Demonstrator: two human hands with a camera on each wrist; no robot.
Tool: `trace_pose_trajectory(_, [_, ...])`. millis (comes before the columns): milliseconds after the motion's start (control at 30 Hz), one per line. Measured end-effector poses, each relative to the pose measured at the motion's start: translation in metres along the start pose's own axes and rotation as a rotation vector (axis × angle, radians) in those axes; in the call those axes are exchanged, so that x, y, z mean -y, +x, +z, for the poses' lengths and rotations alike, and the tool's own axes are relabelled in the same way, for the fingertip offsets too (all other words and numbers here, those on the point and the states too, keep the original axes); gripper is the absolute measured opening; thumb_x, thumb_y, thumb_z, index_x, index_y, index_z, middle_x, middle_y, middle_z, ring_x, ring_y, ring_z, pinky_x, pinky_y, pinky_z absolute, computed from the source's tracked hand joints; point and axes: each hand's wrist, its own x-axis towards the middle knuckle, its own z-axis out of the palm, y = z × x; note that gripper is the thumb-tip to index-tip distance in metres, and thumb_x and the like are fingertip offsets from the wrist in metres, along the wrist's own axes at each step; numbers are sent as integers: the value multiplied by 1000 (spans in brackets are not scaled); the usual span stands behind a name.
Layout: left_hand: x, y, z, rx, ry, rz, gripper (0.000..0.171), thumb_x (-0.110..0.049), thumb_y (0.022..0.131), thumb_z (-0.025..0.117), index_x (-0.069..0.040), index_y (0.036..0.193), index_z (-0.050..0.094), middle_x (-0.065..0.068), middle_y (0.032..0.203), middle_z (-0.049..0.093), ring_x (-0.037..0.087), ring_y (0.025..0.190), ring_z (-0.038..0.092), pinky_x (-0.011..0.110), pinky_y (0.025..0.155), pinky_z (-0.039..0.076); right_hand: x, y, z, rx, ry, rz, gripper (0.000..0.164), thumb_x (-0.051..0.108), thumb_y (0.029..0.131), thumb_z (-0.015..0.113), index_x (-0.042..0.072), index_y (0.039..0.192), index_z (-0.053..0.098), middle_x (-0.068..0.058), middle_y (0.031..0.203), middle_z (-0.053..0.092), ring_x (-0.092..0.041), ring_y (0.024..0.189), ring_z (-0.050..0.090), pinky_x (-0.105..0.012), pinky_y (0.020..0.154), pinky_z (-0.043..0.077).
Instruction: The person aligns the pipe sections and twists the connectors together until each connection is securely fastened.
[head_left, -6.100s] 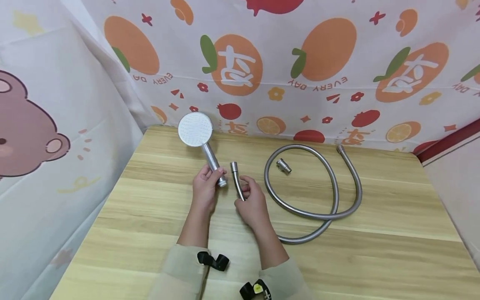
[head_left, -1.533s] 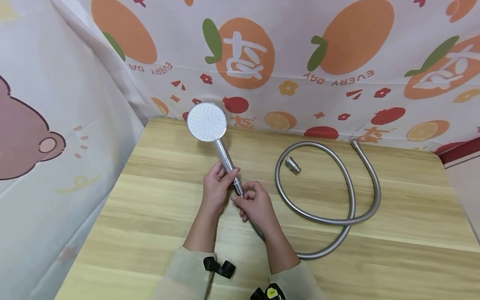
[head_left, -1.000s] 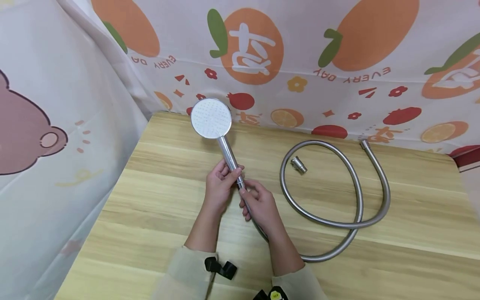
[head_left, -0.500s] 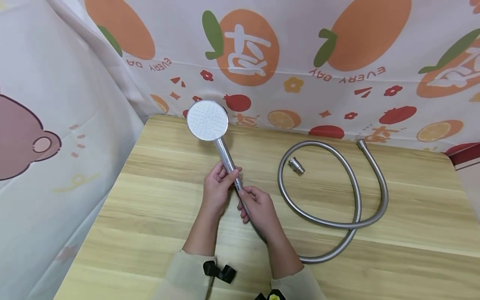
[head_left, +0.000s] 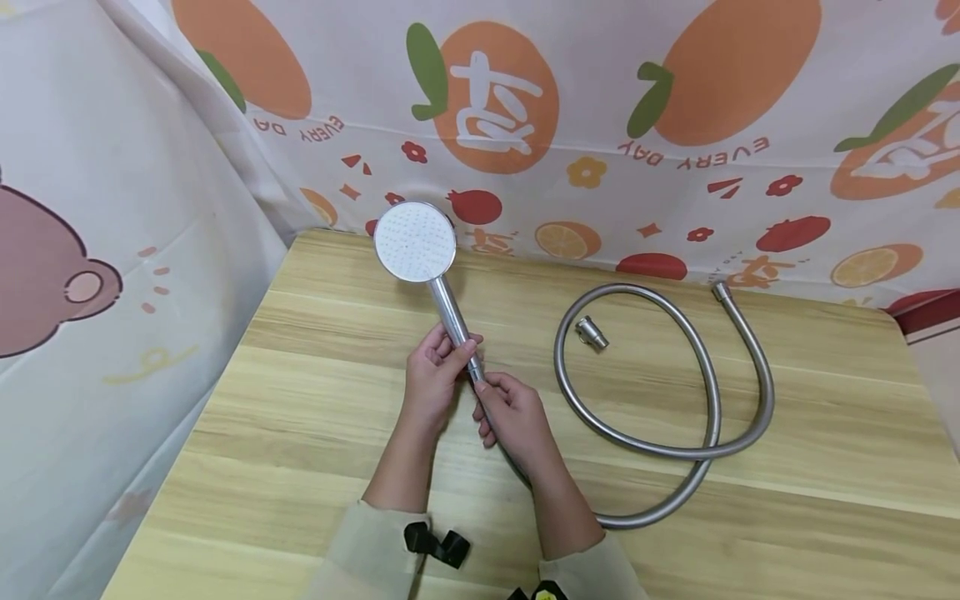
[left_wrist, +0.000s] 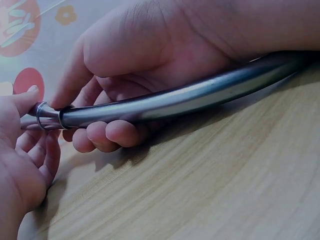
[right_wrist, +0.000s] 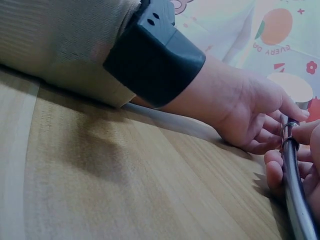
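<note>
A silver handheld shower head [head_left: 415, 242] with a white round face points away from me, its handle slanting toward me. My left hand [head_left: 429, 379] grips the lower part of that handle. Just below it, my right hand [head_left: 519, 423] pinches the end of a grey metal shower hose [head_left: 708, 400]. In the left wrist view the hose [left_wrist: 190, 101] runs beneath the right palm, its collar meeting the handle's end between both hands. Whether the threads are engaged cannot be seen. In the right wrist view, the left hand [right_wrist: 250, 110] lies beyond the hose.
Inside the hose loop lies a small metal connector [head_left: 592, 332]. The hose's other end [head_left: 722, 290] rests near the back of the wooden table [head_left: 285, 467]. A fruit-printed curtain [head_left: 585, 100] hangs behind the table, and a pale cloth is on the left.
Some seconds ago the hose end stood apart from the handle; now it is against it. The right fingers have since slid slightly along the joint. Over the last half second little differs.
</note>
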Motion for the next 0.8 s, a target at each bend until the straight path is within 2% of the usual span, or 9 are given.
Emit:
trace_pose_trajectory(167, [0, 0, 1, 3, 4, 3, 51, -6, 92, 67, 2, 139, 48, -1, 95, 73, 15, 84, 67, 23, 73, 56, -1, 0, 0, 1, -5, -23, 36, 31, 95, 66, 19, 128, 57, -9, 72, 64, -15, 49, 56, -30, 43, 52])
trace_pose_trajectory(333, [0, -1, 1, 3, -4, 1, 51, -7, 92, 67, 2, 139, 48, 0, 95, 73, 15, 83, 67, 23, 73, 56, -3, 0, 1, 2, -1, -37, 38, 24, 91, 72, 13, 120, 51, -8, 71, 63, -14, 48, 55, -29, 42, 51])
trace_pose_trajectory(500, [1, 0, -1, -2, -7, -10, 51, -7, 92, 68, 1, 139, 49, 1, 96, 73, 18, 84, 68, 24, 74, 56, -2, 0, 1, 12, -1, -20, 27, 28, 96, 65, 10, 115, 58, -9, 73, 63, -15, 50, 56, -28, 43, 51])
trace_pose_trajectory(633, [0, 1, -1, -11, -9, -17, 52, -5, 92, 67, 1, 140, 48, -1, 95, 74, 20, 85, 70, 25, 75, 57, -1, 0, 1, 14, 17, -2, 29, 32, 99, 59, 8, 114, 65, -9, 73, 62, -15, 51, 55, -28, 44, 51])
trace_pose_trajectory(800, [-1, 0, 0, -9, -18, -16, 51, -6, 92, 67, 0, 140, 49, -1, 95, 74, 17, 84, 68, 23, 73, 56, -1, 1, 1, 6, 15, -15, 32, 32, 97, 63, 13, 122, 58, -9, 72, 62, -15, 49, 55, -28, 43, 51])
